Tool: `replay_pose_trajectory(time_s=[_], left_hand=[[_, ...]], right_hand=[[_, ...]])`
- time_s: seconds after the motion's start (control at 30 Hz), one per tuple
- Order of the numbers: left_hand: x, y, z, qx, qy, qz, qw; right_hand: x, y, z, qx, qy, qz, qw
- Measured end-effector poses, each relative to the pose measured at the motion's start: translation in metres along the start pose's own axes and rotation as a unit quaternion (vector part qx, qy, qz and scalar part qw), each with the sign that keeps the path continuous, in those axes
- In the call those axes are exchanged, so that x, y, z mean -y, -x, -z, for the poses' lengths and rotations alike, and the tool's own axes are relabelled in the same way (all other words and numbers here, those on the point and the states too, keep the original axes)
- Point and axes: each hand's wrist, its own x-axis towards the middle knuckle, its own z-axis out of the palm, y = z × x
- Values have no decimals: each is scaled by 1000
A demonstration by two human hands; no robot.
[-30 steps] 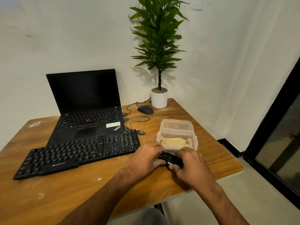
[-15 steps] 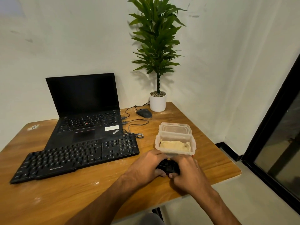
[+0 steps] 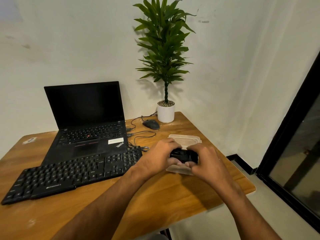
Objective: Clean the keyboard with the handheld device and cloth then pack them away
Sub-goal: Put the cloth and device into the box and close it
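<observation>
A small black handheld device [image 3: 183, 155] is held between both my hands, raised over the clear plastic container [image 3: 180, 170] at the table's right side. My left hand [image 3: 160, 155] grips its left end and my right hand [image 3: 207, 161] grips its right end. The container's lid [image 3: 187, 139] lies just behind the container. The cloth inside the container is hidden by my hands. The black external keyboard [image 3: 72, 174] lies to the left, in front of the laptop.
An open black laptop [image 3: 86, 122] stands behind the keyboard. A black mouse [image 3: 151, 124] with its cables and a potted plant [image 3: 165, 111] sit at the back. The wooden table [image 3: 155, 201] ends close on the right, beside a dark door frame [image 3: 290, 135].
Both hands lifted the device off the table in front of the container and carried it forward over the container, covering the cloth. The camera tilted down slightly.
</observation>
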Motion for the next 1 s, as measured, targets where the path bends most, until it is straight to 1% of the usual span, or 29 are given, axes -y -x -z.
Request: replay_pose_trajectory(time_s=[0.1, 0.2, 0.37, 0.47, 0.67, 0.83, 0.9, 0.93, 1.0], left_hand=[[5, -16, -7, 3, -6, 12, 1000], [11, -27, -14, 22, -21, 31, 999], [23, -33, -26, 81, -48, 66, 993], [26, -33, -32, 108, -63, 67, 990], [24, -45, -31, 145, -103, 70, 981], [26, -47, -32, 147, -93, 68, 982], [28, -45, -30, 138, -73, 70, 985], [29, -45, -29, 129, -54, 77, 987], [31, -45, -28, 79, -11, 105, 991]], right_hand=[[-7, -16, -4, 4, 11, -9, 1000], [-15, -30, -12, 12, 14, -10, 1000], [-27, -42, -30, 56, 7, -5, 998], [-33, -45, -38, 89, 17, -13, 996], [-40, -55, -45, 113, 11, 0, 994], [-42, -58, -46, 125, 14, -1, 992], [-45, -58, -43, 113, -2, -8, 994], [-46, -59, -40, 96, -21, -18, 995], [-50, -62, -36, 35, -72, -59, 995]])
